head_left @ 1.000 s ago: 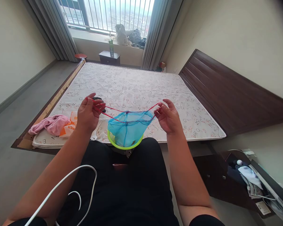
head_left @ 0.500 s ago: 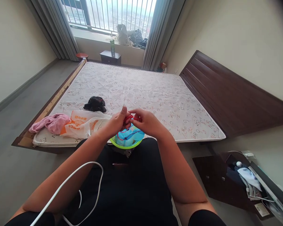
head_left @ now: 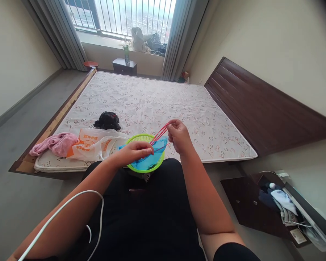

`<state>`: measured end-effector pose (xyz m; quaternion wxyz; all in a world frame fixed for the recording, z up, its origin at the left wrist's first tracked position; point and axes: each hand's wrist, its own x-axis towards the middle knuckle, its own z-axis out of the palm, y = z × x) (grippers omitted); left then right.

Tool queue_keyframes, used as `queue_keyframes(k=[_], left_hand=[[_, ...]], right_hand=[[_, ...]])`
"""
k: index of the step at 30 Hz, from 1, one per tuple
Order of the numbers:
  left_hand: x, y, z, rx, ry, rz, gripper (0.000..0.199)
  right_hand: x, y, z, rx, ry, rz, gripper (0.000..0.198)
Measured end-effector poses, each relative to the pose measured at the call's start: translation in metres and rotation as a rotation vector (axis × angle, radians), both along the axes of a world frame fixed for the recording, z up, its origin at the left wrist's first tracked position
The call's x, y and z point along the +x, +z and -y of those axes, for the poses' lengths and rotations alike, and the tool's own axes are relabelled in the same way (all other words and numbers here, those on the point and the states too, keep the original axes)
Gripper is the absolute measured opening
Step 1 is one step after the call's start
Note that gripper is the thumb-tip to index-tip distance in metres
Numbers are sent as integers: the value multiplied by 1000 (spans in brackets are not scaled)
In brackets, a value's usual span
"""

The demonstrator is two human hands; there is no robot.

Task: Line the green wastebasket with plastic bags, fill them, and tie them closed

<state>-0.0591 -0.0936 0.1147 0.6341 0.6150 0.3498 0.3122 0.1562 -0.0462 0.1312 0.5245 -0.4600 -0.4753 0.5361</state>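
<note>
Red drawstrings (head_left: 159, 134) are pinched between the thumb and fingers of the right hand (head_left: 177, 137) and stretched in a slant toward the left hand (head_left: 136, 152). The left hand is laid over the blue bag (head_left: 143, 164), thumb along the top; its fingertips are hidden underneath, so whether plastic or cord is gripped there cannot be told. The bag is seated inside the lime-green basket (head_left: 142, 137), which is placed between the knees at the near mattress edge; what it is stood on is not shown. Work is judged partway: strings are pulled out and the bag's mouth looks partly gathered, but no knot can be seen and the bag is not lifted out. Pose: the right hand is raised beyond the basket rim with its fingers curled inward; the left is held lower and flatter, pointed rightward across the basket. Both forearms are angled in from the sides. Farther out, a white plastic bag with orange print (head_left: 89, 143), a pink towel (head_left: 60, 144) and a black bundle (head_left: 108, 120) are left on the letter-printed mattress (head_left: 163, 98).
</note>
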Motion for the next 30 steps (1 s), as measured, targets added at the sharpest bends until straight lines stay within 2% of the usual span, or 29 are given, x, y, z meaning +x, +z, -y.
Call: queue_keyframes(k=[1, 3, 5, 7, 9, 10, 12, 15, 18, 21, 24, 26, 27, 30], left_hand=[[1, -2, 1, 49, 5, -79, 33], [7, -4, 1, 135, 200, -140, 31], [14, -6, 1, 189, 468, -99, 33], [22, -7, 1, 251, 568, -79, 42], [29, -9, 1, 338, 495, -116, 50], [33, -10, 1, 376, 434, -141, 47], [40, -14, 1, 399, 321, -183, 28], [49, -21, 2, 350, 293, -182, 9], [51, -25, 2, 296, 314, -133, 12], [48, -28, 2, 222, 275, -55, 27], [42, -29, 3, 140, 269, 21, 40], [38, -28, 3, 73, 300, 57, 45], [37, -28, 3, 46, 320, 74, 47], [36, -27, 3, 14, 370, 144, 44]], right_hand=[[1, 1, 2, 1, 75, 29, 25], [2, 5, 10, 45, 191, 150, 30], [0, 12, 19, 129, 227, 338, 27], [-2, 23, 28, 236, 206, 582, 18], [-6, 34, 36, 326, 209, 830, 16], [-8, 39, 40, 356, 241, 931, 18], [-13, 48, 47, 405, 349, 1054, 18], [-20, 54, 54, 501, 467, 1084, 15], [-23, 52, 55, 636, 422, 986, 16], [-19, 41, 50, 780, 284, 804, 17], [-13, 19, 49, 829, -14, 686, 20], [-12, -5, 55, 794, -202, 668, 22], [-14, -19, 59, 757, -247, 673, 22], [-25, -67, 74, 543, -208, 670, 23]])
